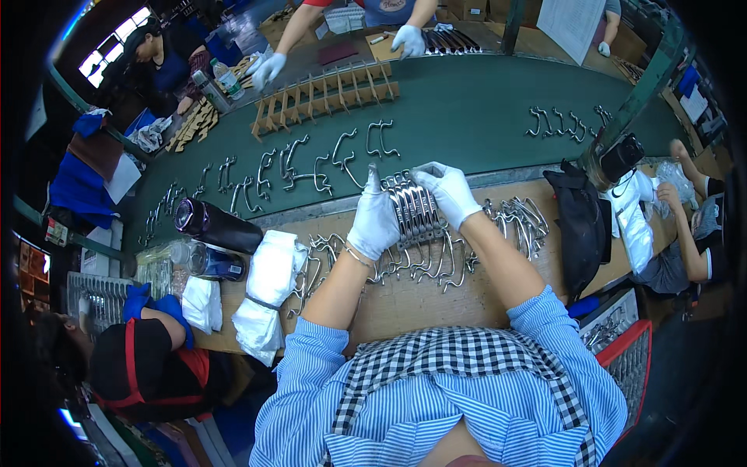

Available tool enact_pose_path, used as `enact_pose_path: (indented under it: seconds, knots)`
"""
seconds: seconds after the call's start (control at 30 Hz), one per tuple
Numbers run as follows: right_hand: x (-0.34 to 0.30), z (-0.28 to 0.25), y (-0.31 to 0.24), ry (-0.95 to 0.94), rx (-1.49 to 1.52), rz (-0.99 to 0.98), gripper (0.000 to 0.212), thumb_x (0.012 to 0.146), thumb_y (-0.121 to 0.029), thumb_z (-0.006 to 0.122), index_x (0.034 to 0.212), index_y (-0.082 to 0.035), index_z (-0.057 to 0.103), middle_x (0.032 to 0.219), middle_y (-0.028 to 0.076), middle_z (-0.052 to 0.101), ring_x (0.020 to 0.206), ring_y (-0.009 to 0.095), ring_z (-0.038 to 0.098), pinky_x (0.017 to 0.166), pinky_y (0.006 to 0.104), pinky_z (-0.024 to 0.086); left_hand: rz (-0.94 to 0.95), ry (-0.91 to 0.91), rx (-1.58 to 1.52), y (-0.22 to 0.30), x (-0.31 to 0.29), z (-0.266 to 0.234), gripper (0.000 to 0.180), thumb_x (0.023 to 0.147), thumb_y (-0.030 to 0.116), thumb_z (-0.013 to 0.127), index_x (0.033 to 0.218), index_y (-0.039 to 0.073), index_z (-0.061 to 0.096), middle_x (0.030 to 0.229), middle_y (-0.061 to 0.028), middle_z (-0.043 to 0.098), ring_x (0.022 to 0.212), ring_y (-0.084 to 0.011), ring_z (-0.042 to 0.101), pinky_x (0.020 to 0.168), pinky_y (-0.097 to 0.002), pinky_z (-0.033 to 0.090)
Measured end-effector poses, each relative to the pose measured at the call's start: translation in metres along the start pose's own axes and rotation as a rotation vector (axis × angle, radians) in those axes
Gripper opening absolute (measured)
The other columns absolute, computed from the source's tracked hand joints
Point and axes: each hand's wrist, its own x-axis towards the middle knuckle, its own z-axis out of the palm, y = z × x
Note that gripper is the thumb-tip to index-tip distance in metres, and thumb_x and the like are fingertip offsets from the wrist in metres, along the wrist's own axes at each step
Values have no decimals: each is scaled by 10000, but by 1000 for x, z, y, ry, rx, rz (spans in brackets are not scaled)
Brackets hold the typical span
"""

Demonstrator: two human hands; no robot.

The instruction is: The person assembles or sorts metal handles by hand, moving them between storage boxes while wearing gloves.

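Both my hands wear white gloves. My left hand [374,220] and my right hand [447,192] press from either side on a packed row of shiny metal handles [415,208], held just above the wooden bench [405,300]. More loose metal handles [342,253] lie scattered on the bench under and around my hands, and a further heap of metal handles [523,220] sits to the right.
Beyond the bench runs a green conveyor belt [459,109] carrying single handles [311,159] and a wooden rack [327,93]. A dark bottle [216,224], a clear bottle [204,261] and white cloths [268,284] lie at left, a black bag [582,222] at right. Other workers sit around.
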Motion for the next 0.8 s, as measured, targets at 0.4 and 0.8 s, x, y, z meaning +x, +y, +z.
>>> enact_pose_path:
  seconds: [0.4,0.8]
  knots:
    - [-38,-42,16,131,102,110,560,968,-462,497,1273,6,530,1061,212,661,800,258,702,643,311,571,140,-29,590,7,-15,9,520,867,224,636,1314,-3,497,1246,-127,602,1118,-242,599,969,-407,478]
    - [-55,8,33,-533,898,452,1107,777,-825,332,1433,65,273,1443,269,371,1351,390,357,1141,504,249,149,87,1052,3,-13,28,437,878,135,641,1296,46,549,1210,-33,620,1097,-118,559,972,-287,449]
